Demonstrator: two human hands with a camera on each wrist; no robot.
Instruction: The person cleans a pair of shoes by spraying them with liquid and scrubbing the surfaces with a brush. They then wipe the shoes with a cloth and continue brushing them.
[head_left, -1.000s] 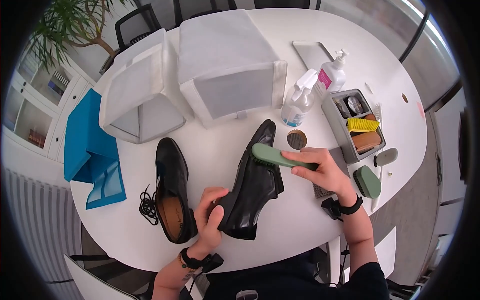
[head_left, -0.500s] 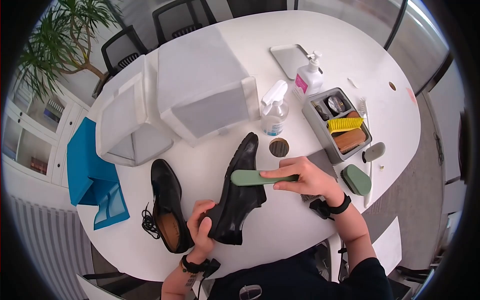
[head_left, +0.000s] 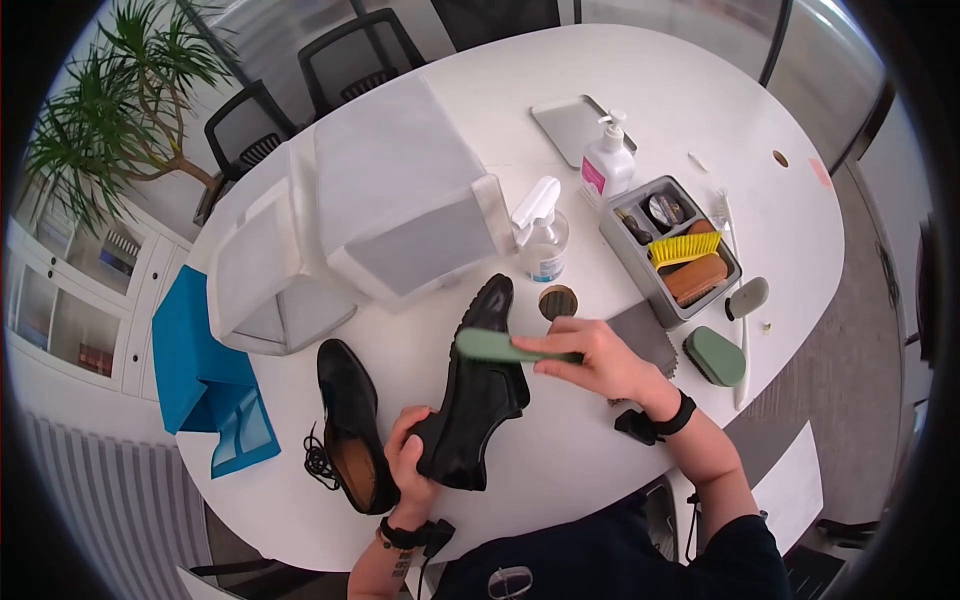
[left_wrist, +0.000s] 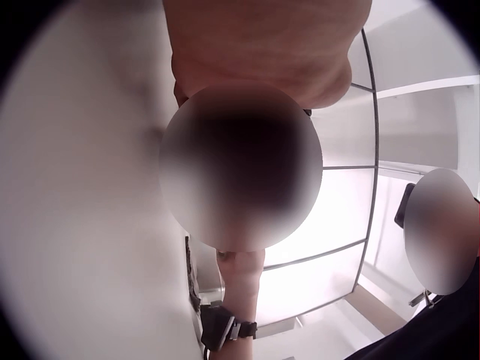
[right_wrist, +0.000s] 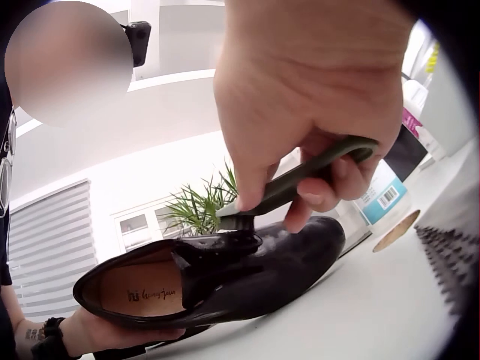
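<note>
The left hand (head_left: pixel 410 468) grips a black leather shoe (head_left: pixel 462 415) by its heel end, the shoe tilted on its side with the toe pointing away. In the right hand (head_left: pixel 598 358) is a green-handled brush (head_left: pixel 490 346), lying across the front part of the shoe. The right wrist view shows the brush (right_wrist: pixel 300 176) pinched by the right hand (right_wrist: pixel 307 97), its dark bristles at the lacing area of the shoe (right_wrist: pixel 277 277); a whitish patch shows beside them. A second black shoe (head_left: pixel 347 400) stands at the left, laces loose beside it. The left wrist view is mostly blurred.
Beyond the shoes stand two white fabric boxes (head_left: pixel 400 180), a spray bottle (head_left: pixel 545 245) and a pump bottle (head_left: pixel 607 165). Right of them are a grey caddy (head_left: pixel 650 275) with brushes, a green brush (head_left: pixel 715 356) and a grey cloth (head_left: pixel 642 335). A blue box (head_left: pixel 195 360) is at the left.
The head view has shifted. The brush has moved from the lacing area toward the front part of the shoe; the right hand still holds it, and the left hand keeps its grip on the heel.
</note>
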